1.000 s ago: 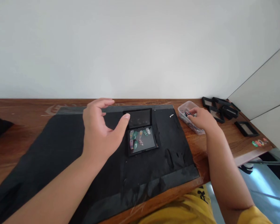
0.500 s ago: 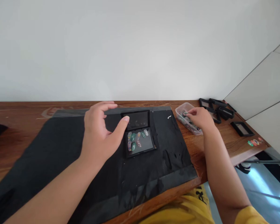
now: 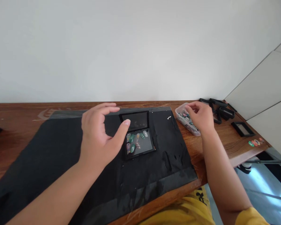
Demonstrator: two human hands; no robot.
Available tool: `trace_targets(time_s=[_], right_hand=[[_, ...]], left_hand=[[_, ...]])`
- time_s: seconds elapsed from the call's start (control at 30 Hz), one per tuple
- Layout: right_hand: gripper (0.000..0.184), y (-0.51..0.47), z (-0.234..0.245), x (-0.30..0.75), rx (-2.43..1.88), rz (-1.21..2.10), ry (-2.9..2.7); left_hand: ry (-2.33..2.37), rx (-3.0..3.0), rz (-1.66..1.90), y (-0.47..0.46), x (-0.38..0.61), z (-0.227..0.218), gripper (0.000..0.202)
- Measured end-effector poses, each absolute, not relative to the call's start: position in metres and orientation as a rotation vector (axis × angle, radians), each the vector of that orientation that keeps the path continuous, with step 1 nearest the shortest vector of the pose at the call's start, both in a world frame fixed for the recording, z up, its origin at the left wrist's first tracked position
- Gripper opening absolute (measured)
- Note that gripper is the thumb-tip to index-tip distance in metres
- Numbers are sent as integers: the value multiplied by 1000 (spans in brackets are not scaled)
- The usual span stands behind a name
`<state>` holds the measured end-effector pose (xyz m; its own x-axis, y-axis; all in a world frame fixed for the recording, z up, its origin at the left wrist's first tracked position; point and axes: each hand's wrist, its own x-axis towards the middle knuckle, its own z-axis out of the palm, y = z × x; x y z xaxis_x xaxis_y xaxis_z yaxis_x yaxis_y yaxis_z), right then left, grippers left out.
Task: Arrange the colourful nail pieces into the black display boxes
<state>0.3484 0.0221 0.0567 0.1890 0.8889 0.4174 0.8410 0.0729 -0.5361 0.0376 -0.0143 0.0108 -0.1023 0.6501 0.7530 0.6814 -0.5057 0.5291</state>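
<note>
My left hand (image 3: pixel 100 134) is held open just left of the black case, thumb and fingers apart and nothing between them. The hinged case (image 3: pixel 143 147) lies with its lid (image 3: pixel 137 121) raised behind it. Several press-on nails, such as a green one (image 3: pixel 132 148) and a clear one (image 3: pixel 145 133), lie in its left and upper parts. At the right, my right hand (image 3: pixel 201 117) is over the clear plastic tub (image 3: pixel 191 129), thumb and fingertips pinched together. Whatever may be in the pinch is too small to make out. Many mixed nails (image 3: pixel 184 117) fill the tub.
A black mat (image 3: pixel 152 175) covers much of the wooden table (image 3: pixel 227 140). Several black cases (image 3: pixel 226 112) are piled at the back right, with another case (image 3: pixel 243 128) nearer. A small white scrap (image 3: pixel 169 117) lies on the mat. The wall stands directly behind.
My right hand has lifted slightly, its fingertips rising from among the nails to above the tub. My left hand has stayed open beside the case, with little movement.
</note>
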Motion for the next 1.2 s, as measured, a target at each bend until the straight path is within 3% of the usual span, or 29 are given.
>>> trace_targets(time_s=[0.3,0.4,0.7,0.87,1.2], right_hand=[[8,26,56,353,-1871,17,-1582],[4,26,52,348,-1670,67,-1602],[17,10,42,301,-992,149,-1719],[11,0,40,283,-701,141,-1874],[11,-16,42,265,-481,196,-1986]], left_hand=[[-1537,-2142,-1637,-16,39,15,19],[-1510,-2147,-1633,-18,39,16,16],[-1281,-2232,-1588,-35,49,23,15],[-1081,-2423,-1557,-40,52,25,19],[-1156,-2694,-1611,-43,58,26,12]])
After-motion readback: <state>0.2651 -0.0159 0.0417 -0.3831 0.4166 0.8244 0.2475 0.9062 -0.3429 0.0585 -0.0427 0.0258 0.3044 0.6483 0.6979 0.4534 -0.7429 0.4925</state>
